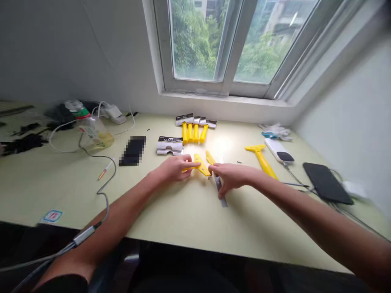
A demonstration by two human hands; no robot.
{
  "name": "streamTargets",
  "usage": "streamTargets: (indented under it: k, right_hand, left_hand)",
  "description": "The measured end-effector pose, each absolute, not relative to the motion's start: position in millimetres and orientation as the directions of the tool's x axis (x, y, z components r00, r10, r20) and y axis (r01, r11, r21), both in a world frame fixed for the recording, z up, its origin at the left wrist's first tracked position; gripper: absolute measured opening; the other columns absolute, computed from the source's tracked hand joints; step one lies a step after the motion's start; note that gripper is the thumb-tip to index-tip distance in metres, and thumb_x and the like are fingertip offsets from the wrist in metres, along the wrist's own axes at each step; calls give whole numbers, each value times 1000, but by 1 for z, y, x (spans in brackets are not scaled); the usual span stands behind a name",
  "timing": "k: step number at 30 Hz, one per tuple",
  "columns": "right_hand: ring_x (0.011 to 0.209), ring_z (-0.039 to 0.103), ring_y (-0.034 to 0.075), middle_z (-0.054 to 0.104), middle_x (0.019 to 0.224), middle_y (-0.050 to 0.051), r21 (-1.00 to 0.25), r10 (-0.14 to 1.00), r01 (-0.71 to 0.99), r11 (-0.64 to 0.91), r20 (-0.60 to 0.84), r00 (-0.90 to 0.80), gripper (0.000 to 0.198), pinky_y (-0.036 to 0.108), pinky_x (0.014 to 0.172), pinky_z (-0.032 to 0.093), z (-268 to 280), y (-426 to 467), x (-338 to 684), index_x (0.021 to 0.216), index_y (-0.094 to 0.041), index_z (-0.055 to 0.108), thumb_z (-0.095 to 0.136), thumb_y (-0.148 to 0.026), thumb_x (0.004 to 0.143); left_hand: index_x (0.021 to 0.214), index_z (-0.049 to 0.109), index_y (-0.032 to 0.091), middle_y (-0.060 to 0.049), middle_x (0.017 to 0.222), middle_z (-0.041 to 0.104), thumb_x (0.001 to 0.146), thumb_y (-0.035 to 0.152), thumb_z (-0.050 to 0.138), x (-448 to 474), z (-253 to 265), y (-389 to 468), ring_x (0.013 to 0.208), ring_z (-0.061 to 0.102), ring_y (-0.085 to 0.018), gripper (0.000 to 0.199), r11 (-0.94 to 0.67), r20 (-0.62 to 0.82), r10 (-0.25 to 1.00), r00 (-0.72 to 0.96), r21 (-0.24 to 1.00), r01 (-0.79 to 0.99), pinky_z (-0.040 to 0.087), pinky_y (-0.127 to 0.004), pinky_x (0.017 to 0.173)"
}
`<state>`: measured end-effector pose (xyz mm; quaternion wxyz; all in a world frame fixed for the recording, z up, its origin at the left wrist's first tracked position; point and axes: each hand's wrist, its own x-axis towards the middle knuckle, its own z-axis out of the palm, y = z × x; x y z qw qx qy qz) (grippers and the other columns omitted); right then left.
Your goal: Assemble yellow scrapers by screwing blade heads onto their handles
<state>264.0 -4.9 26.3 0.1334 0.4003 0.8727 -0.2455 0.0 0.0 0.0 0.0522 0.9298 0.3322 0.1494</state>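
bare forearms (pixel 131 203) come in closest to us, both stretched over a pale yellow-green table (pixel 183 228) that fills the lower view, with a big sliding window (pixel 226 85) behind it and green trees outside. now the hands: the left hand (pixel 177 167) is wrapped round the handle of a yellow scraper (pixel 201 166), its flat head pointing inward, mid-table. across from it, the right hand (pixel 229 177) has thumb and fingers closed on a metal strip (pixel 218 185), just beside that head, and a loose-looking yellow piece (pixel 209 157) sits at its fingertips; whether those touch it, i cannot tell. over on the left, a clear bottle (pixel 97 132) leans among cables; on the right a black phone (pixel 326 183) lies flat, and near it a second yellow scraper (pixel 263 159) beside a white power bank (pixel 278 150). at the back, four yellow handles (pixel 196 133) line up with black-and-white labels, next to a stack of cards (pixel 169 145). smaller still, a blue-edged sticker (pixel 53 216) marks the near left edge.
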Motion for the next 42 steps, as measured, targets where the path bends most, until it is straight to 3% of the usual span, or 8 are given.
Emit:
streamTargets:
  k: [4,9,19,25,28,33,37,42]
  right_hand:
    - [78,58,21,64,92,3,-332,640,798,504,-477,-602,76,26,60,38,30,-3,268,115,-26,48,78,-60,54]
    - [73,59,18,62,91,2,-373,665,823,428,-487,-566,59,24,59,39,46,10,282,108,-26,48,75,-52,62]
    - [76,59,19,60,100,4,-271,788,899,344,-438,-434,58,26,55,42,59,66,299,110,-26,50,74,-48,62]
    - [89,59,22,64,105,8,-219,811,842,493,-233,-536,41,28,68,43,53,64,292,102,-22,61,68,-48,72]
    - [79,60,18,68,92,5,-260,732,780,570,-270,-625,23,27,68,42,42,40,277,93,-22,67,65,-40,78]
    - [73,61,16,71,87,4,-332,642,697,635,-276,-716,20,26,68,41,23,9,250,99,-25,70,62,-35,84]
    - [75,62,16,72,88,5,-241,654,693,679,-229,-721,15,26,70,41,20,14,240,90,-22,72,58,-27,86]
    - [78,63,18,72,88,5,-149,703,728,669,-193,-685,17,26,67,39,21,29,227,90,-23,72,57,-31,86]
  left_hand:
    - [126,63,33,-2,99,63,84,19,54,0,0,-1,76,60,-13,45,-775,252,632,733,191,602,44,-23,67]
    - [125,64,34,-2,100,63,85,20,54,0,-1,-1,72,58,-12,43,-777,257,630,733,187,602,42,-22,63]
    - [124,64,33,-3,98,62,85,18,54,0,3,-3,73,59,-12,44,-786,274,618,737,184,590,44,-22,67]
    - [126,63,32,-3,99,62,85,19,53,-5,0,3,72,59,-12,44,-779,288,626,725,176,602,46,-23,67]
    - [127,63,33,-3,98,62,86,19,53,-12,4,8,71,59,-12,44,-767,303,637,709,164,620,45,-23,66]
    - [126,62,32,-3,103,62,86,19,54,-26,9,16,80,61,-14,43,-731,321,676,663,184,657,47,-25,71]
    - [124,63,32,-3,107,63,87,19,54,-33,7,22,87,62,-15,41,-725,349,682,643,203,658,49,-27,81]
    - [123,64,31,-3,107,64,86,18,53,-36,9,24,88,62,-16,40,-730,366,674,641,200,653,48,-27,82]
